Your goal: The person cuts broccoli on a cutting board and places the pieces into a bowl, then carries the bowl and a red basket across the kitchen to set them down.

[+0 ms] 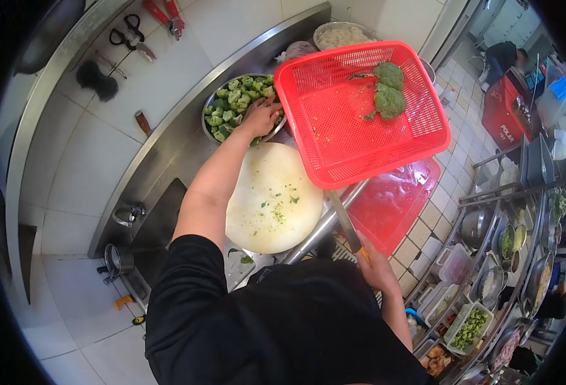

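Note:
My left hand reaches over a metal bowl heaped with cut broccoli florets. Its fingers are stretched out on the florets, close to the rim of a red plastic basket. Two whole broccoli heads lie inside that basket on its right side. In my right hand is a knife, gripped by its yellow handle, with the blade angled up toward the basket's underside. A round white cutting board between my arms carries small green scraps.
Left of the board is a sink with a tap. Scissors and a dark brush hang on the tiled wall. A red surface lies under the basket. Shelves of food containers stand at right; another person is far back.

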